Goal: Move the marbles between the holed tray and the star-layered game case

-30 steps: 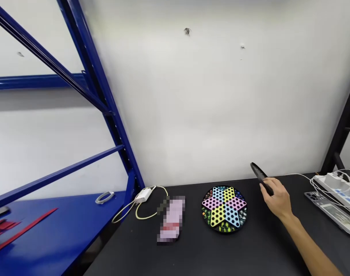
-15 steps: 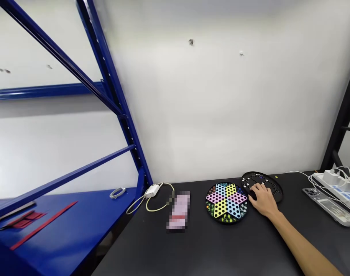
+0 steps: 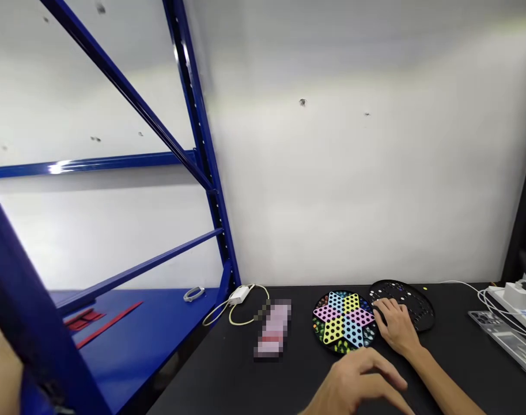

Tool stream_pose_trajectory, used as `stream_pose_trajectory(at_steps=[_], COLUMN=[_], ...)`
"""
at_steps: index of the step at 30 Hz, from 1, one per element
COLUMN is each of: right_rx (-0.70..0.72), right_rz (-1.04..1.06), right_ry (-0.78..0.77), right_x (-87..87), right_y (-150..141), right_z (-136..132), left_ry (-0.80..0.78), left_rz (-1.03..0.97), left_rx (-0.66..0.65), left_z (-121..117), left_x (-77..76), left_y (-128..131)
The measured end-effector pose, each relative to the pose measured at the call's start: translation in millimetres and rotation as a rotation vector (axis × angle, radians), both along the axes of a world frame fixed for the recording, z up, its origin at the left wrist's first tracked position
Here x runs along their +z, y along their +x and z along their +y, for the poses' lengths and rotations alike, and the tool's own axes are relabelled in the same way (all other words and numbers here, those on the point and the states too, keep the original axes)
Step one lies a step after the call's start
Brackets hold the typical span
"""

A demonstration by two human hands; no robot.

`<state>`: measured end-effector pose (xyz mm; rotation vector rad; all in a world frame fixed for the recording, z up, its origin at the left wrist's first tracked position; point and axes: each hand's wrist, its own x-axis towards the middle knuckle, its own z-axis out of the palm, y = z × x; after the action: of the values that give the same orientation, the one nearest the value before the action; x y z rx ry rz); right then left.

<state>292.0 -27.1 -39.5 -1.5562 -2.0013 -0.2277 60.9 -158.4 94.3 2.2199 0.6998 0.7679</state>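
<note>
My right hand [image 3: 394, 325] lies palm down on a round black perforated disc [image 3: 418, 305], with small white pieces in some of its holes. Its fingertips reach toward a round Chinese checkers board [image 3: 343, 323], which has a multicoloured star and marbles around its rim. The disc and board sit side by side on a black tabletop [image 3: 228, 386]. My left hand [image 3: 358, 374], blurred, hovers low at the bottom of the view, just in front of the board. It holds nothing I can see.
A pixelated pink package [image 3: 273, 328] and a white charger with cable [image 3: 240, 295] lie left of the board. A power strip [image 3: 515, 297] with tangled cords stands at right. A blue metal rack [image 3: 202, 144] with red strips [image 3: 109, 325] stands at left, beside a person's limb [image 3: 1, 369].
My right hand has laid the black disc flat beside the board. My left hand has come into view at the bottom. The view has tilted, so everything sits lower in the picture.
</note>
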Motion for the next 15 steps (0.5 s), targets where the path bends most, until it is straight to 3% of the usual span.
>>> stream_pose_trajectory(at_steps=[3, 6, 10, 15], right_rx=[0.089, 0.119, 0.137, 0.126], right_rz=[0.029, 0.053, 0.114, 0.159], right_ry=[-0.055, -0.106, -0.168, -0.169], right_x=[5.0, 5.3, 3.2, 5.7], right_y=[-9.3, -15.1, -16.6, -19.5], right_z=[-4.4, -6.0, -4.4, -6.9], left_ry=[0.089, 0.068, 0.064, 0.025], left_rz=[-0.001, 0.105, 0.315, 0.563], left_rx=[0.06, 0.322, 0.622, 0.725], left_z=[22.7, 46.5, 86.1, 115.0], left_x=[-1.3, -16.9, -48.7, -74.4], left_y=[-7.1, -23.2, -47.9, -58.0])
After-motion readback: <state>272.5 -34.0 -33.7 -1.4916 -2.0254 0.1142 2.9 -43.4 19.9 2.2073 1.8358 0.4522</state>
